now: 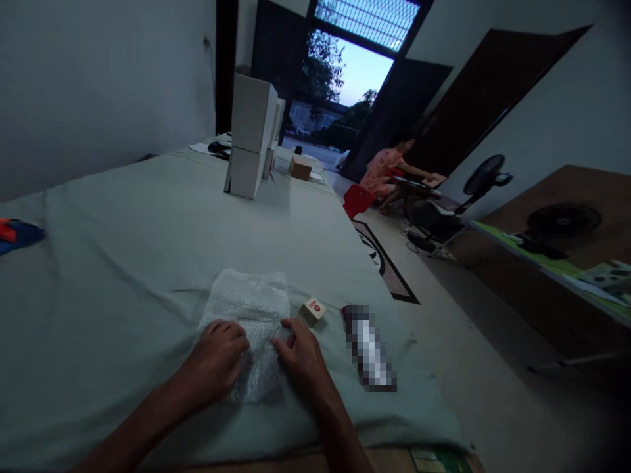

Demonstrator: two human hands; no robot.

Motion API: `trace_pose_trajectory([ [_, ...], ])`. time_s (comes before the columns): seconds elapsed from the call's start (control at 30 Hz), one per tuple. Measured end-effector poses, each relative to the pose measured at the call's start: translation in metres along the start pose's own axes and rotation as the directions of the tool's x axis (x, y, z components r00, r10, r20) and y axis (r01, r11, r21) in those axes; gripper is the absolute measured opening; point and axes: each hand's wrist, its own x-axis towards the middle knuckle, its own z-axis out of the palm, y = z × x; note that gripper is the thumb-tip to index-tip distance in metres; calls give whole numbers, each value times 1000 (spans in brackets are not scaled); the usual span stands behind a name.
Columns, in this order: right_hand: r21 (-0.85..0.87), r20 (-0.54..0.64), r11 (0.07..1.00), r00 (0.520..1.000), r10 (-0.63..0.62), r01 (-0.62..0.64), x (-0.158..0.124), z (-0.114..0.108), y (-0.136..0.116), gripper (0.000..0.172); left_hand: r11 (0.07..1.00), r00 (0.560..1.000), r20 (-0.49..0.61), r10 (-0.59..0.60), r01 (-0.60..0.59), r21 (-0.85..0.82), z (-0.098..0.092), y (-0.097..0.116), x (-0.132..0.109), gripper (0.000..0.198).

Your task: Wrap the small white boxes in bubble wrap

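A clear sheet of bubble wrap (252, 292) lies on the cloth-covered table in front of me. It looks partly folded, with a crease running across its middle. My left hand (221, 351) rests on the left part of the wrap, its fingers curled onto the plastic. At the right edge, my right hand (299, 348) grips the wrap between thumb and fingers. Just beyond the right hand sits a small cardboard box (313, 311) with a red mark on it. Farther right lies a dark-edged, blurred-out object (369, 349).
Tall white boxes (248, 135) stand toward the table's far end, near a brown box (300, 168). A blue and orange item (20, 235) lies at the left edge. Off the table, a person (387, 171) sits at the back right, past a red chair (357, 200).
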Motion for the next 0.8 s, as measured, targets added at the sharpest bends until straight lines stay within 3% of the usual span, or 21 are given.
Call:
trace_pose_trajectory([
  [0.13, -7, 65, 999, 997, -53, 53, -3, -2, 1, 46, 1000, 999, -33, 9, -9, -3, 11, 5, 1, 30],
  [0.27, -23, 127, 993, 986, -109, 113, -8, -10, 4, 51, 999, 997, 73, 33, -32, -9, 21, 11, 0, 56],
  [0.4, -135, 202, 985, 976, -80, 109, -17, -21, 3, 51, 999, 990, 135, 35, -36, 6, 27, 11, -1, 75],
  [0.53, -257, 236, 961, 971, -40, 102, -28, -28, 4, 48, 999, 987, 153, 50, -52, 11, 27, 6, -1, 82],
  [0.63, -266, 192, 955, 978, -78, 128, -29, -35, 8, 42, 998, 982, 180, 61, -63, 5, 23, 6, -1, 84],
  [0.8, -314, -103, 930, 967, -231, 189, -2, -54, 19, 33, 998, 973, 222, 61, -62, -5, 16, 9, 0, 88],
])
